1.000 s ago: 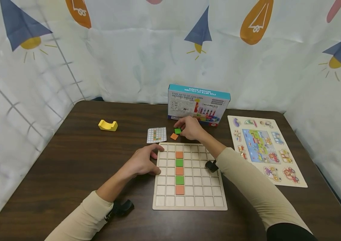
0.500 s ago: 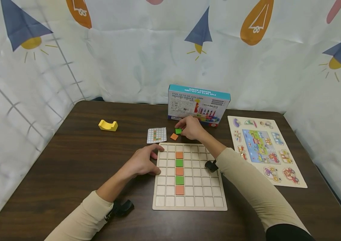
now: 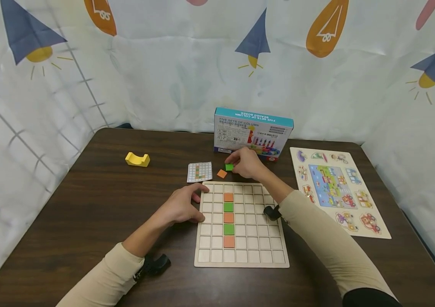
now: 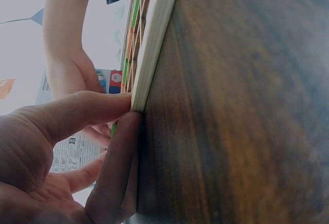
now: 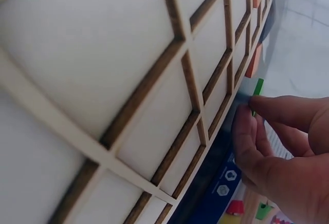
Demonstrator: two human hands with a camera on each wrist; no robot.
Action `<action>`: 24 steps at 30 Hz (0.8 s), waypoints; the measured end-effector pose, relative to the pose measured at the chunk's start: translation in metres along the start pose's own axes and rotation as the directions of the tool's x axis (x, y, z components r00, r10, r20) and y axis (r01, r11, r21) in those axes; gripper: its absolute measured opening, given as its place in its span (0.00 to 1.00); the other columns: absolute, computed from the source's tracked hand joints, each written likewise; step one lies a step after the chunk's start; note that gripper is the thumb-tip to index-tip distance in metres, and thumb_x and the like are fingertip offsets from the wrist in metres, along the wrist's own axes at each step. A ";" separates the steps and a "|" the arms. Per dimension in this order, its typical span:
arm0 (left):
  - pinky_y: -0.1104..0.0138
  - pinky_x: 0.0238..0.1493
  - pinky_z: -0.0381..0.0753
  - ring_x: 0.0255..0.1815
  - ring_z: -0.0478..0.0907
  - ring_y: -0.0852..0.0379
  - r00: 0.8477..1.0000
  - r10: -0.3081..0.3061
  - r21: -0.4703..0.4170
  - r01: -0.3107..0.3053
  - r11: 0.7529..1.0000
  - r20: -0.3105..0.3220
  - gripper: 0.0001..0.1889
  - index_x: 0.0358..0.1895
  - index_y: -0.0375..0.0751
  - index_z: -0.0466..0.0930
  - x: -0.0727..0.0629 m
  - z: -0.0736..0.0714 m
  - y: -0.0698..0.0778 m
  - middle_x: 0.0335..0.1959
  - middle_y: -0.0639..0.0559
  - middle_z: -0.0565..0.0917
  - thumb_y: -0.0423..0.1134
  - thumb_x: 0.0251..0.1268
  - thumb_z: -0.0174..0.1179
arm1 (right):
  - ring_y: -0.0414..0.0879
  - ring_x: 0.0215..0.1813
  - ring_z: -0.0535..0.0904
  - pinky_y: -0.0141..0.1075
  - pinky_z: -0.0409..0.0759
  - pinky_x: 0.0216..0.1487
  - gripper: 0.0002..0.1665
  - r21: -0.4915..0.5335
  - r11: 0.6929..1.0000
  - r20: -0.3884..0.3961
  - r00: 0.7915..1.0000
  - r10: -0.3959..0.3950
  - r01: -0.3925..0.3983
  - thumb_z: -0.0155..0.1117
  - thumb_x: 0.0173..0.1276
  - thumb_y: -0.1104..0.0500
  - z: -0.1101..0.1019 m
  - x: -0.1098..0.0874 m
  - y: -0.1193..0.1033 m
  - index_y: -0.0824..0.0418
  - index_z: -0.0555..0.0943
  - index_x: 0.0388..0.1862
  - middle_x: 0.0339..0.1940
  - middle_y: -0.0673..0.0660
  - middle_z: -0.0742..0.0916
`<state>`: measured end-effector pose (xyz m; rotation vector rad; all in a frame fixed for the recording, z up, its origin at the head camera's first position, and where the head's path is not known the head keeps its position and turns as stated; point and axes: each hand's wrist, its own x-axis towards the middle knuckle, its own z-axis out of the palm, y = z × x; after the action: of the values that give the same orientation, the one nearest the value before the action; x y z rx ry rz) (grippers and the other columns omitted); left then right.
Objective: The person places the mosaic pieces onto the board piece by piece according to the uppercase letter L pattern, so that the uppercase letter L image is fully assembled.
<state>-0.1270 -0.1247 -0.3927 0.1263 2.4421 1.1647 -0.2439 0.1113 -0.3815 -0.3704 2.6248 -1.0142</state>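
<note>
My right hand (image 3: 246, 163) pinches a green tile (image 3: 229, 167) between thumb and fingers behind the board. In the right wrist view the tile (image 5: 258, 88) shows edge-on at the fingertips. An orange tile (image 3: 222, 173) lies on the table just left of it. With thumb and fingers, my left hand (image 3: 182, 205) holds the left edge of the wooden grid board (image 3: 253, 256) near its far corner; the left wrist view shows the fingertips against the board's side (image 4: 151, 54). One column of the board carries alternating orange and green tiles (image 3: 228, 218).
A small pattern card (image 3: 200, 172) lies behind the board's far left corner. A toy box (image 3: 253, 133) stands behind the right hand. On the right lies a picture puzzle board (image 3: 336, 192). A yellow curved block (image 3: 137, 160) sits at the far left of the table.
My right hand has shifted slightly to the right with the green tile, away from the orange one. My left hand and the board stay where they were.
</note>
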 end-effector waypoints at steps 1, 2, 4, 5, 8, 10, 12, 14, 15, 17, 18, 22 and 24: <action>0.62 0.33 0.79 0.43 0.75 0.47 1.000 -0.001 0.003 0.001 1.000 -0.001 0.40 0.65 0.49 0.78 0.000 0.000 0.000 0.48 0.43 0.79 0.26 0.41 0.79 | 0.53 0.52 0.85 0.45 0.83 0.57 0.17 0.000 1.000 0.000 1.000 -0.001 0.001 0.70 0.64 0.72 0.000 -0.001 0.000 0.60 0.90 0.51 0.50 0.58 0.90; 0.62 0.33 0.80 0.43 0.76 0.47 1.000 -0.001 0.002 0.001 1.000 0.000 0.40 0.65 0.49 0.78 0.000 0.000 0.000 0.49 0.43 0.79 0.26 0.41 0.79 | 0.53 0.52 0.85 0.45 0.83 0.56 0.17 0.001 1.000 0.000 1.000 0.002 -0.002 0.70 0.64 0.72 0.000 -0.002 0.000 0.60 0.90 0.50 0.50 0.58 0.90; 0.62 0.33 0.80 0.43 0.76 0.47 1.000 -0.005 0.000 0.005 1.000 0.001 0.40 0.65 0.49 0.78 0.000 0.000 0.000 0.49 0.43 0.79 0.26 0.41 0.79 | 0.53 0.53 0.84 0.45 0.83 0.57 0.18 0.004 1.000 0.005 1.000 0.002 -0.002 0.69 0.64 0.72 -0.001 -0.005 0.000 0.59 0.89 0.51 0.51 0.58 0.90; 0.62 0.32 0.80 0.42 0.76 0.47 1.000 -0.007 -0.002 0.007 1.000 0.001 0.40 0.65 0.49 0.78 0.000 0.000 0.000 0.49 0.43 0.79 0.26 0.41 0.79 | 0.53 0.54 0.84 0.45 0.83 0.57 0.18 0.007 1.000 0.008 1.000 0.004 -0.004 0.69 0.65 0.72 -0.002 -0.007 -0.001 0.59 0.89 0.51 0.51 0.58 0.89; 0.62 0.33 0.80 0.43 0.76 0.47 1.000 -0.009 0.002 0.009 1.000 -0.002 0.40 0.65 0.50 0.78 0.000 0.001 0.000 0.49 0.43 0.79 0.26 0.42 0.79 | 0.53 0.55 0.83 0.45 0.83 0.56 0.18 0.016 1.000 0.014 1.000 0.005 -0.005 0.68 0.66 0.72 -0.004 -0.012 -0.001 0.59 0.89 0.52 0.53 0.58 0.89; 0.62 0.33 0.79 0.43 0.76 0.47 1.000 -0.009 0.004 0.009 1.000 -0.003 0.40 0.65 0.50 0.78 0.001 0.001 0.000 0.49 0.43 0.79 0.26 0.42 0.79 | 0.53 0.55 0.83 0.45 0.83 0.56 0.18 0.023 1.000 0.017 1.000 0.002 -0.003 0.68 0.66 0.72 -0.006 -0.016 -0.002 0.60 0.89 0.53 0.53 0.58 0.88; 0.62 0.33 0.79 0.43 0.76 0.46 1.000 -0.008 0.004 0.008 1.000 -0.004 0.40 0.65 0.50 0.78 0.001 0.001 0.000 0.49 0.43 0.79 0.26 0.42 0.79 | 0.53 0.54 0.83 0.46 0.84 0.56 0.18 0.025 1.000 0.016 1.000 -0.004 0.004 0.68 0.66 0.72 -0.007 -0.020 -0.003 0.60 0.89 0.53 0.53 0.58 0.89; 0.62 0.33 0.79 0.43 0.76 0.46 1.000 -0.008 0.003 0.008 1.000 -0.003 0.40 0.65 0.50 0.78 0.001 0.001 0.000 0.49 0.43 0.79 0.26 0.42 0.79 | 0.52 0.54 0.83 0.45 0.84 0.55 0.17 0.027 1.000 0.017 1.000 -0.009 0.008 0.68 0.66 0.71 -0.008 -0.023 -0.003 0.60 0.89 0.53 0.52 0.58 0.89; 0.62 0.33 0.79 0.43 0.76 0.46 1.000 -0.006 0.002 0.006 1.000 -0.002 0.40 0.65 0.49 0.78 0.000 0.000 0.000 0.49 0.42 0.79 0.26 0.42 0.79 | 0.52 0.53 0.83 0.45 0.84 0.54 0.17 0.026 1.000 0.017 1.000 -0.010 0.010 0.68 0.66 0.71 -0.008 -0.026 -0.003 0.60 0.89 0.53 0.52 0.58 0.89; 0.62 0.33 0.79 0.43 0.76 0.46 1.000 -0.005 0.002 0.005 1.000 0.001 0.40 0.65 0.49 0.78 0.000 0.000 0.001 0.49 0.42 0.78 0.26 0.42 0.79 | 0.52 0.53 0.84 0.45 0.84 0.53 0.17 0.028 1.000 0.019 1.000 -0.010 0.009 0.69 0.66 0.70 -0.008 -0.029 -0.003 0.59 0.89 0.53 0.52 0.57 0.89; 0.62 0.33 0.79 0.43 0.76 0.46 1.000 -0.004 0.003 0.004 1.000 0.002 0.40 0.65 0.49 0.78 0.000 0.000 0.001 0.49 0.42 0.78 0.26 0.42 0.79 | 0.52 0.53 0.84 0.45 0.84 0.53 0.17 0.030 1.000 0.021 1.000 -0.008 0.008 0.69 0.66 0.70 -0.008 -0.031 -0.003 0.58 0.89 0.53 0.52 0.57 0.89; 0.62 0.33 0.78 0.43 0.75 0.46 1.000 0.000 0.012 0.000 1.000 0.000 0.40 0.65 0.49 0.78 0.000 -0.001 0.001 0.49 0.43 0.78 0.27 0.42 0.79 | 0.51 0.52 0.84 0.43 0.84 0.51 0.18 0.046 0.999 0.025 1.000 -0.005 0.004 0.69 0.66 0.70 -0.006 -0.039 -0.001 0.57 0.89 0.53 0.50 0.56 0.89; 0.62 0.33 0.78 0.44 0.75 0.46 1.000 0.002 0.015 -0.002 1.000 -0.001 0.40 0.65 0.49 0.78 0.000 -0.001 0.001 0.49 0.43 0.79 0.27 0.41 0.79 | 0.51 0.50 0.84 0.43 0.84 0.50 0.18 0.053 0.999 0.020 1.000 -0.006 0.005 0.70 0.65 0.70 -0.004 -0.043 0.000 0.57 0.89 0.52 0.49 0.56 0.89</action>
<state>-0.1274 -0.1242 -0.3912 0.1323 2.4530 1.1474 -0.2062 0.1287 -0.3705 -0.3739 2.5747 -1.0739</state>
